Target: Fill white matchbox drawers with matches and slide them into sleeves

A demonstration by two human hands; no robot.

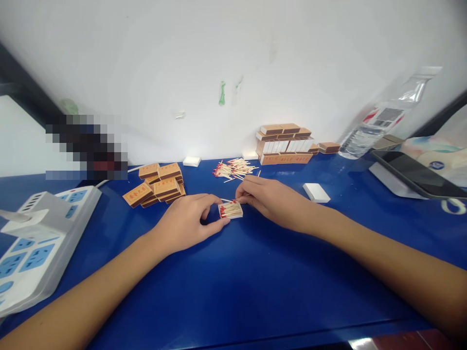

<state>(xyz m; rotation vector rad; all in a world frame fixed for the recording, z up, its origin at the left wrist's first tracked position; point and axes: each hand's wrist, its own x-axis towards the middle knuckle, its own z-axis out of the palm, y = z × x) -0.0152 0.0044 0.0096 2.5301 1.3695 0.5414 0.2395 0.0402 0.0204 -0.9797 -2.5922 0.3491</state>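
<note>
Between two hands sits one tray, beyond it one match pile.

2 hands, 1 match tray, 1 match pile, 2 matchbox stacks, min. 3 wht boxes, 1 water btl, 1 phone, 1 pwr strip.
</note>
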